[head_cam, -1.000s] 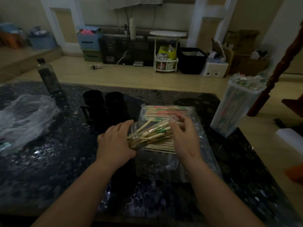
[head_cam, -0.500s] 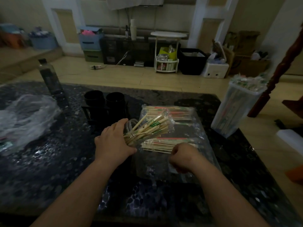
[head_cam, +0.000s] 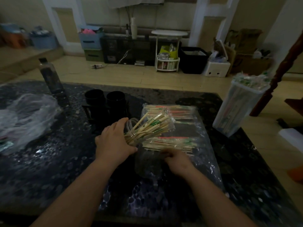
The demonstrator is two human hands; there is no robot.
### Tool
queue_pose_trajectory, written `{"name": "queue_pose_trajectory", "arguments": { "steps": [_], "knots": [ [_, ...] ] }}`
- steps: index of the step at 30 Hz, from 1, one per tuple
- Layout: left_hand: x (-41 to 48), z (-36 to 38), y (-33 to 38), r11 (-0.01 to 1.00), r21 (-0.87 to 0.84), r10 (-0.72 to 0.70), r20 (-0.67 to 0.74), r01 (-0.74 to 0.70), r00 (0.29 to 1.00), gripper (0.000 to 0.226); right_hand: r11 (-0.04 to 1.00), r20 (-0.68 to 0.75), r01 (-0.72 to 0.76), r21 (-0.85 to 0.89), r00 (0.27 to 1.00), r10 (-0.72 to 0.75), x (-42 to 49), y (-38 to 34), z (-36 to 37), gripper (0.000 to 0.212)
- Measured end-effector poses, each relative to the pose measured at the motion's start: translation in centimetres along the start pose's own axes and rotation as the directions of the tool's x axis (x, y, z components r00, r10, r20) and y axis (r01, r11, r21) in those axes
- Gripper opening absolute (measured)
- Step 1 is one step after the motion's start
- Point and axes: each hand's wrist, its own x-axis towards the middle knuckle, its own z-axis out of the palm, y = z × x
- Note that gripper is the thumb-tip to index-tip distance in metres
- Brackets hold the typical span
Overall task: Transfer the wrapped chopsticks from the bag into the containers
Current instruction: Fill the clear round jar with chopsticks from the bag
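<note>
Glossy dark speckled tabletop [head_cam: 49, 169], stone-like. Pale matt wood chopsticks [head_cam: 152, 126] in thin shiny clear wrappers. Clear smooth jar [head_cam: 131, 124]. Crinkled glossy clear plastic bag [head_cam: 201, 154]. Matt black cups [head_cam: 105, 99], material unclear. Smooth translucent plastic tub [head_cam: 236, 110]. Crumpled shiny clear film [head_cam: 27, 115] at left.

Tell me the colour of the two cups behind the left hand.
Black; the two cups show best in the head view.

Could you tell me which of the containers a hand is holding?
The clear round jar gripped by the left hand, wrapped chopsticks poking from its mouth; the two black cylindrical cups and the tall clear plastic bin stand untouched.
</note>
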Motion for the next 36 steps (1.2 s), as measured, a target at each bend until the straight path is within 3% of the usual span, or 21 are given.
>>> {"name": "queue_pose_trajectory", "arguments": {
  "steps": [3,6,11,18,26,36],
  "knots": [
    [0.1,0.0,0.0,1.000,0.004,-0.005,0.005,0.005,1.000,0.106,0.996,-0.093,0.084,-0.035,0.992,-0.087,-0.1,0.3,0.3,0.048],
    [0.2,0.1,0.1,1.000,-0.002,-0.012,0.008,0.012,1.000,0.106,0.936,-0.126,0.179,-0.304,0.966,-0.225,-0.2,0.9,0.9,0.052],
    [0.1,0.1,0.1,1.000,-0.028,-0.002,0.000,0.002,1.000,0.105,0.868,-0.120,0.145,-0.475,0.966,-0.227,0.4,1.3,1.5,0.051],
    [0.2,0.2,0.4,0.999,-0.034,-0.009,0.026,0.010,1.000,0.104,0.836,-0.135,0.119,-0.536,0.965,-0.225,1.1,1.0,1.3,0.039],
    [0.2,0.3,0.3,0.999,-0.031,-0.010,0.032,0.011,0.999,0.106,0.833,-0.156,0.121,-0.540,0.958,-0.240,1.0,1.1,1.2,0.040],
    [0.2,0.3,0.4,1.000,-0.026,-0.003,0.035,0.004,0.999,0.105,0.833,-0.149,0.131,-0.538,0.957,-0.247,1.3,1.3,1.0,0.019]
  ]
}}
